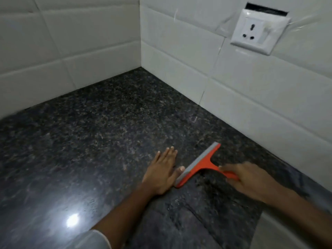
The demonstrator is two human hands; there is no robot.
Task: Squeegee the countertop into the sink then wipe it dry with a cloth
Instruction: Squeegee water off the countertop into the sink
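Dark speckled granite countertop (93, 141) filling the head view, meeting white tiled walls (71, 51) in a corner at centre top. White wall socket (258, 31) on the right-hand wall, with a dark slot just above its plate. Bright lamp glare on the stone at lower left; faint wet streaks and a darker swept band near the bottom centre, hard to read in the low light.

Orange squeegee (199, 166) lying low on the counter near the right wall, grey blade edge facing left, handle running back to the right. Right hand (251, 180) curled round the handle, blurred, fingers hiding most of the grip end. Left hand (161, 169) pressed flat on the stone just beside the blade, fingers straight and together, thumb tip touching or nearly touching the grey edge; cannot tell which. Left forearm crossing from the bottom edge, pale sleeve (93, 238) cut off there. Right forearm cut off at the right edge.

Counter's front edge and lower right corner out of frame or lost in shadow.
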